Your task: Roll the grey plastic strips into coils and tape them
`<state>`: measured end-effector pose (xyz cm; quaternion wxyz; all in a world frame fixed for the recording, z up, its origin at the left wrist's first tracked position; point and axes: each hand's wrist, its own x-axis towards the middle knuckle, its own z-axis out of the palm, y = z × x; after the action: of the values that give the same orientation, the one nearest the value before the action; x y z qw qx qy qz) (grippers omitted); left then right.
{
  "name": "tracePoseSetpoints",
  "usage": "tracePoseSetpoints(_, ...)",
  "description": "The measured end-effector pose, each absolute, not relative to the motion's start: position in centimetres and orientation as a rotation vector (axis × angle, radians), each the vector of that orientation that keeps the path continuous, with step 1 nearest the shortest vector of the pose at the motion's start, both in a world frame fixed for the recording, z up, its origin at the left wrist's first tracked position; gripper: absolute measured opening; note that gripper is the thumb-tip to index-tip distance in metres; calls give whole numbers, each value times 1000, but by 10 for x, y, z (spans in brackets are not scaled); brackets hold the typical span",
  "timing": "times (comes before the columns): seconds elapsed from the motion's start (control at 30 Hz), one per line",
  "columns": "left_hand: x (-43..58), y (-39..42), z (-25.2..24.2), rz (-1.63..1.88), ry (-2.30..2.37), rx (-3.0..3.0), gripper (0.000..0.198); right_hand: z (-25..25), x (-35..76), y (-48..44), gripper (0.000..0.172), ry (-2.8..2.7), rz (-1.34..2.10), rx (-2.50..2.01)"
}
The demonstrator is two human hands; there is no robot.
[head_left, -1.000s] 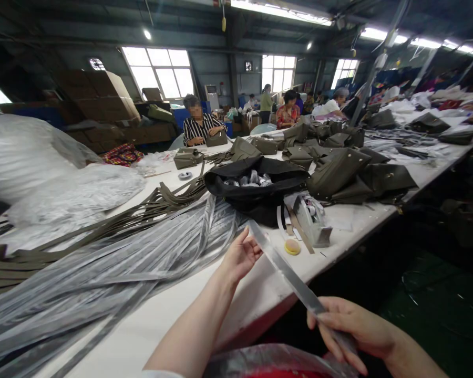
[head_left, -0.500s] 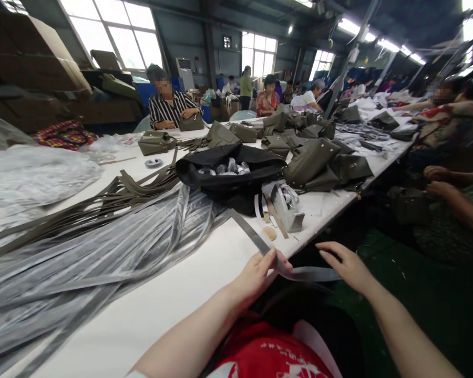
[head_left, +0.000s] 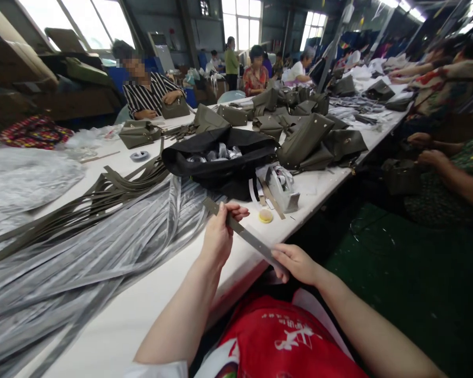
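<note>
A grey-green strap (head_left: 254, 242) with small holes stretches between my two hands, above the front edge of the white table (head_left: 173, 299). My left hand (head_left: 220, 226) pinches it near its far end, thumb on top. Lower down, my right hand (head_left: 294, 262) is closed round the strap. The strap's far part looks bare and olive, while the stretch between my hands looks greyer. To the left lies a thick bundle of straps in clear grey wrapping (head_left: 114, 247). Bare olive straps (head_left: 122, 191) lie behind it.
A black bag (head_left: 220, 173) holding silvery rolls stands ahead. Right of it are a tape dispenser (head_left: 281, 189) and a yellow roll (head_left: 265, 216). Olive handbags (head_left: 311, 142) are piled behind. A co-worker in stripes (head_left: 152, 94) sits across; another person's hands (head_left: 429, 152) are at right.
My left hand has moved up and left along the strap's far end. My right hand, open and apart before, has come in and closed on the strap. The camera view has shifted.
</note>
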<state>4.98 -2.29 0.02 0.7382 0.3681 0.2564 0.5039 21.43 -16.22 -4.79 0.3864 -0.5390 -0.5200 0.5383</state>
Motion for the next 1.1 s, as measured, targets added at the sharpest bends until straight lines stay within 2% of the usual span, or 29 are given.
tracePoseSetpoints(0.2,70,-49,-9,1056,494,1034,43,-33,206,-152,45,-1326,1038,-1397)
tracePoseSetpoints(0.37,77,-48,4,1153,505,1339,44,-21,214,-150,37,-1549,372,-1676)
tracePoseSetpoints(0.47,85,-42,29,1180,451,1543,45,-4,223,-149,37,-1594,124,-1716)
tracePoseSetpoints(0.7,133,-36,95,1213,287,1857,41,53,257,-153,35,-1403,248,-1510)
tracePoseSetpoints(0.93,169,-31,121,1149,153,1879,46,66,282,-165,44,-1186,611,-1196)
tracePoseSetpoints(1.1,181,-50,115,950,95,1885,44,73,292,-164,39,-1184,409,-1228)
